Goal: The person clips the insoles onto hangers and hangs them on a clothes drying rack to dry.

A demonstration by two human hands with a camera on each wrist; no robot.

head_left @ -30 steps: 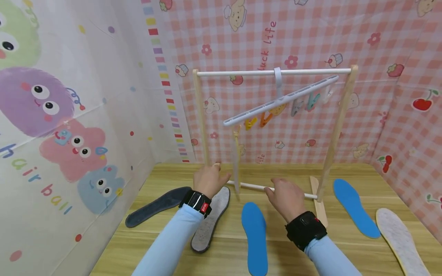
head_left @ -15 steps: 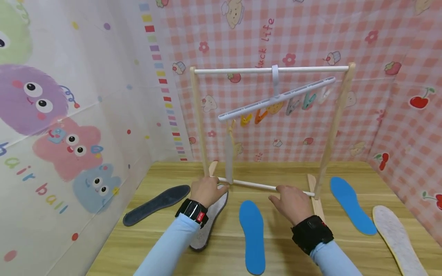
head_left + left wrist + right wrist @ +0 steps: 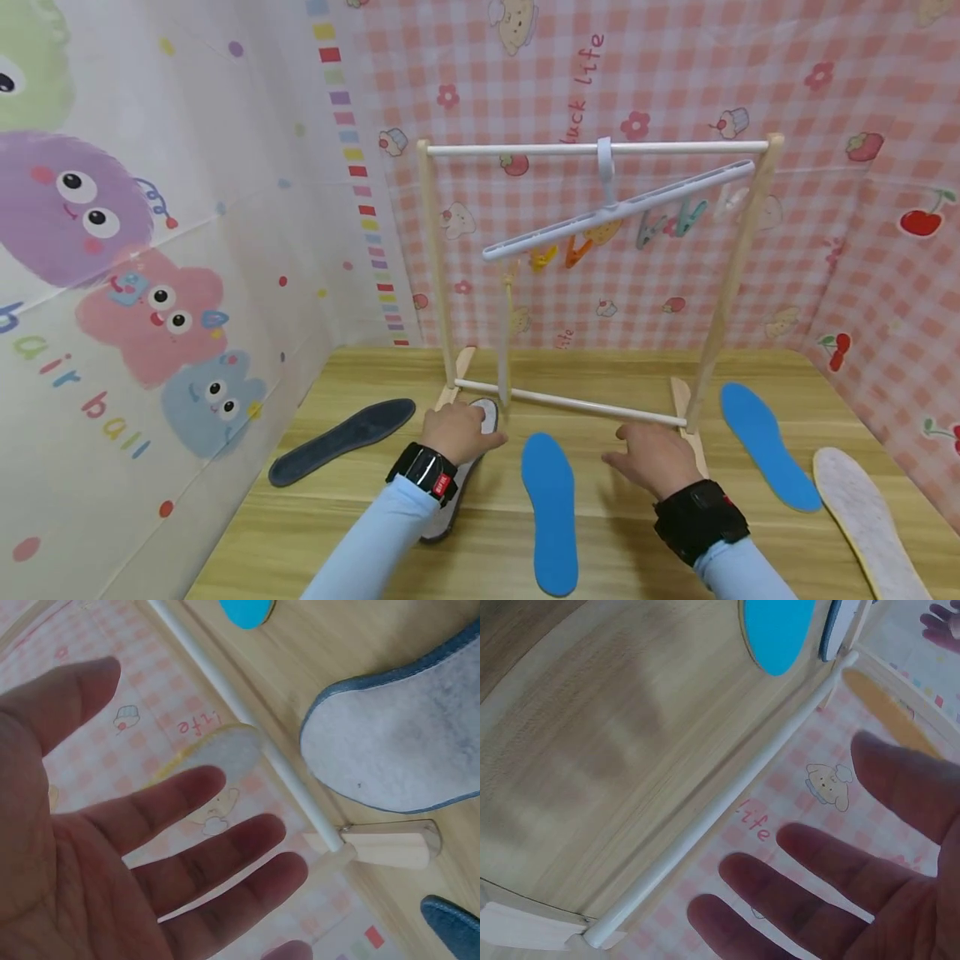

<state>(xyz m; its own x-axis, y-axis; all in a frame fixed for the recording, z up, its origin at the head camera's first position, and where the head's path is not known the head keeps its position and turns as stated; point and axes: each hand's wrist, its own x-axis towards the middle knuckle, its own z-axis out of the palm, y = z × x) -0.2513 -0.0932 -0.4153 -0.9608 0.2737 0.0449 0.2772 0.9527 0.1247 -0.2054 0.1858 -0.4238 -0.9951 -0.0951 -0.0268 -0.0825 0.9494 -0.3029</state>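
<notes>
Near the lower middle of the head view, the left hand [image 3: 457, 431] hovers over the toe end of a grey insole [image 3: 459, 471] lying on the wooden table [image 3: 645, 550]. Its wrist view shows the palm and fingers [image 3: 187, 796] spread loosely and holding nothing, with the grey insole's toe [image 3: 405, 746] at the right of that frame. To the right of it in the head view, the right hand [image 3: 654, 457] hangs just above the table with fingers extended, also holding nothing; its wrist view shows straight, parted fingers [image 3: 832, 859].

Between the two hands lies a blue insole [image 3: 550, 508], lengthwise toward the bottom edge. Just beyond the hands stands a small wooden drying rack [image 3: 731, 267], its white lower rail [image 3: 570, 403] running across the centre of the frame and apart from both hands. From the white top bar [image 3: 592, 149] in the upper middle hangs a tilted white clip hanger [image 3: 615, 212], with coloured pegs under it. A pale insole [image 3: 504, 333] hangs edge-on from the hanger's low left end, reaching down to the lower rail.

At the lower left lies a dark insole [image 3: 341, 440]. At the right lie a second blue insole [image 3: 768, 446] and, near the lower right corner, a pale insole with a yellow edge [image 3: 862, 521]. Pink checked sheets with cartoon prints form the backdrop.
</notes>
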